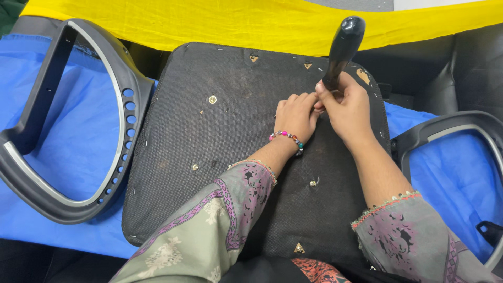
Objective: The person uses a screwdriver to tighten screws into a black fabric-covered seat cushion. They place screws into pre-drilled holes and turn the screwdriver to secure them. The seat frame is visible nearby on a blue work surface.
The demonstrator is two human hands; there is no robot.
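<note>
A black chair seat base (230, 141) lies upside down in the middle of the view, its underside covered in dark fabric with small brass screw fittings (212, 99) set in it here and there. It rests on a blue cloth (68, 141) spread over the table, and a yellow cloth (220, 23) runs across the far edge.

Both hands meet near the far right part of the seat base. The right hand (347, 107) is closed around the lower end of a black tool handle (341, 50), which stands almost upright and leans slightly away from the person. The left hand (296, 116) (a beaded bracelet (287, 138) sits at its wrist) rests on the fabric, fingers curled, with its fingertips touching the right hand at the foot of the handle. What lies beneath the tool's tip is hidden by the fingers.

A grey and black chair armrest (78, 126) lies on the blue cloth just left of the seat base, touching its edge. A second armrest (450, 131) lies to the right, partly out of view.
</note>
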